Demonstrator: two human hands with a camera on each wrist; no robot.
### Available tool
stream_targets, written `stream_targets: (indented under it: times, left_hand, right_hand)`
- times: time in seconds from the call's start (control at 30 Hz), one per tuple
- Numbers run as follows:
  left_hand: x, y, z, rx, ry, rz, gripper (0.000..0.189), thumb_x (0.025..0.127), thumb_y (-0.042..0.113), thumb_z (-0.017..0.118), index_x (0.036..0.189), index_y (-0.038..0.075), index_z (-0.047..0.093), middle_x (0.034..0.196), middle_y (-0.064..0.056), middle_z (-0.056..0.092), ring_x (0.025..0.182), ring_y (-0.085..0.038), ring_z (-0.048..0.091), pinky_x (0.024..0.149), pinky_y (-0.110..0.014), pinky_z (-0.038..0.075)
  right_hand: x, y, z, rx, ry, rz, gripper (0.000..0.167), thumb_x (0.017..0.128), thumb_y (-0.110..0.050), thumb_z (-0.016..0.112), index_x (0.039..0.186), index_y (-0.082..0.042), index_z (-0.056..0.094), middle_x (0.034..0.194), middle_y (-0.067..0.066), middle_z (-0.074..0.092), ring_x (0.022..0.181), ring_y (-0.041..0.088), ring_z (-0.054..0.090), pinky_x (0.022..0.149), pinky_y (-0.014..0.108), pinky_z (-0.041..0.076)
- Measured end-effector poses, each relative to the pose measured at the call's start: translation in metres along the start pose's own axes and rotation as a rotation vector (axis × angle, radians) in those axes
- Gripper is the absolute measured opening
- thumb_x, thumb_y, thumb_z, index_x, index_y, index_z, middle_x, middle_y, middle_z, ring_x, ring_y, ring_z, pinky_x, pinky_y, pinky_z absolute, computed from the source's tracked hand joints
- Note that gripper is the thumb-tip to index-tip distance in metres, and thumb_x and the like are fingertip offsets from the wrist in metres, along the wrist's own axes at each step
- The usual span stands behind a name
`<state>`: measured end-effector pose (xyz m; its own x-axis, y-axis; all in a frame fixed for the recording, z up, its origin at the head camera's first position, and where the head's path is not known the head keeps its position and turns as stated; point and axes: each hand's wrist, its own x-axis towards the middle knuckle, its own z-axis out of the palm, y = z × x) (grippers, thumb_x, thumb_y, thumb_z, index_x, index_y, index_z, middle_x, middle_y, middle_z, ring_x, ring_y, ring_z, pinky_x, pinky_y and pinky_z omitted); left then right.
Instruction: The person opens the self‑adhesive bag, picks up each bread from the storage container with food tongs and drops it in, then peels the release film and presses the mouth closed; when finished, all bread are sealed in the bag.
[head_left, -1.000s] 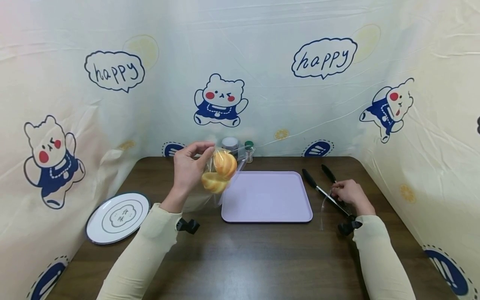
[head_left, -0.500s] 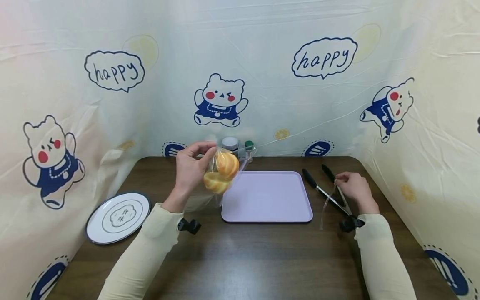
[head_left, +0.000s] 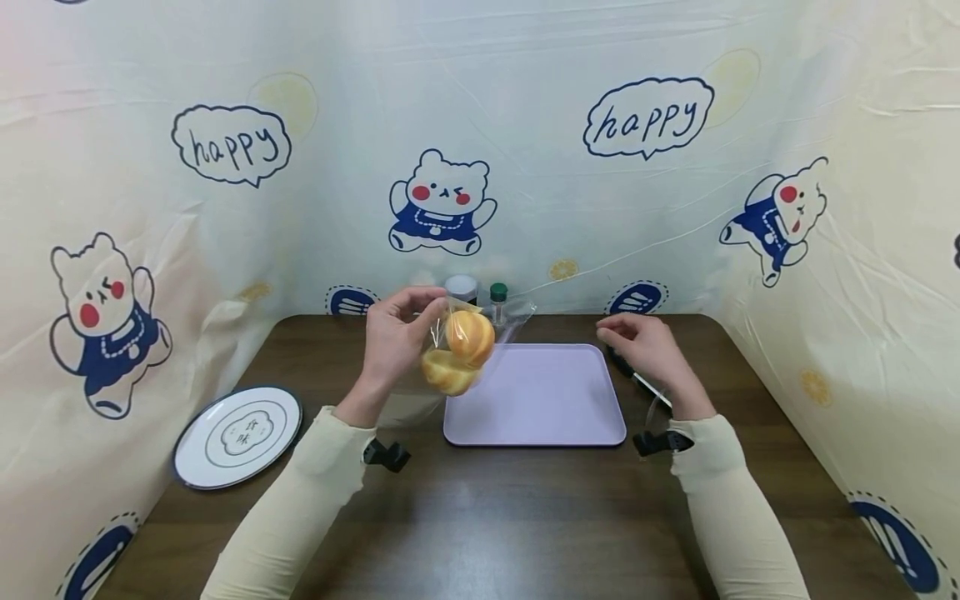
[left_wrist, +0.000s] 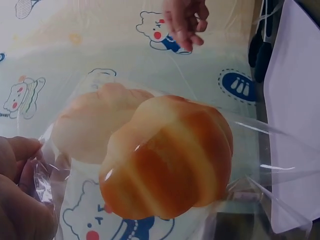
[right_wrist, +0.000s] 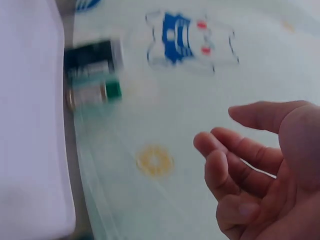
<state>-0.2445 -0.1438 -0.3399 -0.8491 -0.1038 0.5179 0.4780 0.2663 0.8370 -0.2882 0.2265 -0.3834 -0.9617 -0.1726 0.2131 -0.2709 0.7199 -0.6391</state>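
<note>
My left hand (head_left: 401, 337) pinches the edge of a clear plastic bag (left_wrist: 267, 167) and holds it up above the left edge of the lilac tray (head_left: 534, 404). Two golden bread rolls show through the film, one roll (head_left: 470, 337) above the other roll (head_left: 448, 372). Raised beyond the tray's right side is my right hand (head_left: 645, 354). Its fingers are loosely bent, and the right wrist view shows nothing between thumb and fingers (right_wrist: 217, 170). Below it lie black-handled tongs (head_left: 649, 389), mostly hidden by the hand and wrist.
A white plate (head_left: 198, 467) with a dark rim lies at the table's left. Behind the tray stand a white-lidded jar (head_left: 461, 287) and a small green-capped bottle (head_left: 498, 302). Printed cloth (head_left: 525, 208) walls the table at the back and sides.
My right hand has left the tongs, where a thin clear strip hung by its fingers, and has moved up and left. My left hand has shifted slightly right with the bagged rolls.
</note>
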Motion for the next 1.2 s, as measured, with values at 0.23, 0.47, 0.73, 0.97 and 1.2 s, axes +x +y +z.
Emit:
stream_targets:
  times: [0.23, 0.47, 0.73, 0.97, 1.2]
  left_hand:
    - [-0.002, 0.001, 0.003, -0.024, -0.025, -0.006, 0.03, 0.088, 0.034, 0.077, 0.105, 0.009, 0.076, 0.1, -0.006, 0.076, 0.085, -0.014, 0.068, 0.073, -0.021, 0.053]
    - [-0.002, 0.003, 0.004, -0.023, -0.062, -0.038, 0.033, 0.088, 0.037, 0.076, 0.107, 0.01, 0.075, 0.098, -0.003, 0.075, 0.087, -0.015, 0.067, 0.079, -0.023, 0.054]
    - [-0.004, 0.002, 0.003, -0.023, -0.089, -0.108, 0.03, 0.086, 0.039, 0.078, 0.105, 0.015, 0.076, 0.098, 0.0, 0.075, 0.091, -0.018, 0.066, 0.08, -0.027, 0.053]
    - [0.0, -0.004, -0.003, 0.039, -0.05, -0.098, 0.031, 0.087, 0.042, 0.076, 0.102, 0.014, 0.076, 0.097, -0.002, 0.073, 0.087, -0.018, 0.063, 0.075, -0.025, 0.052]
    - [-0.001, -0.005, -0.002, 0.048, -0.098, -0.108, 0.031, 0.088, 0.042, 0.074, 0.104, 0.015, 0.076, 0.099, -0.001, 0.072, 0.089, -0.017, 0.063, 0.077, -0.024, 0.054]
  right_hand:
    - [0.007, -0.042, 0.033, 0.181, -0.152, -0.086, 0.03, 0.097, -0.036, 0.065, 0.118, -0.016, 0.071, 0.105, 0.009, 0.074, 0.088, 0.029, 0.067, 0.072, 0.033, 0.053]
    - [0.013, -0.067, 0.06, 0.297, -0.213, -0.077, 0.033, 0.094, -0.042, 0.068, 0.117, -0.018, 0.071, 0.106, 0.005, 0.073, 0.09, 0.028, 0.067, 0.076, 0.034, 0.056]
    - [0.014, -0.075, 0.067, 0.378, -0.099, -0.087, 0.021, 0.097, -0.035, 0.065, 0.104, -0.018, 0.075, 0.1, 0.003, 0.074, 0.083, 0.023, 0.066, 0.076, 0.034, 0.053]
    - [0.013, -0.067, 0.049, 0.364, -0.032, -0.098, 0.024, 0.095, -0.039, 0.068, 0.104, -0.018, 0.076, 0.096, 0.005, 0.074, 0.086, 0.021, 0.066, 0.077, 0.035, 0.055]
    - [0.011, -0.071, 0.034, 0.407, 0.036, -0.151, 0.024, 0.092, -0.032, 0.072, 0.102, -0.011, 0.078, 0.101, 0.01, 0.077, 0.088, 0.018, 0.067, 0.078, 0.03, 0.058]
